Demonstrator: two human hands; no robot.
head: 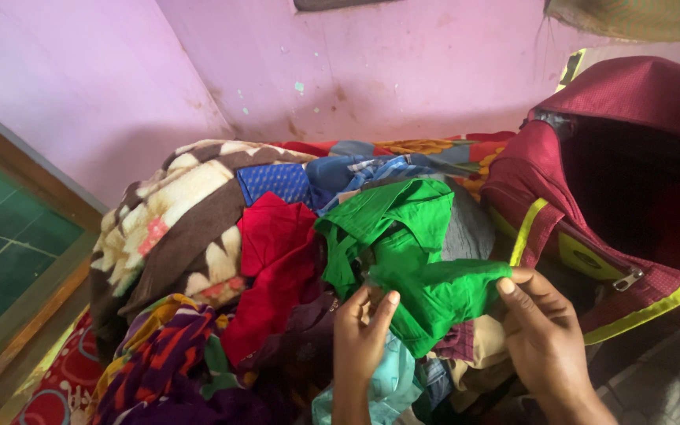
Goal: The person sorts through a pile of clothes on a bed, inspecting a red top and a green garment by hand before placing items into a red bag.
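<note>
- L hand [362, 334]: fingers pinch green garment [403, 252] edge, atop clothes pile [277, 267].
- R hand [545, 334]: fingers curled, thumb pressing same garment, beside open maroon bag [592, 157].

Maroon bag [592, 189] interior dark; right edge cut off

Both hands in lower frame, bare, forearms entering from the bottom edge. Left hand [362, 330]: palm turned toward the camera, fingers [385, 308] curled upward, thumb raised, pinching. Right hand [543, 330]: back up, thumb extended leftward, fingers bent in a closed grip.
</note>
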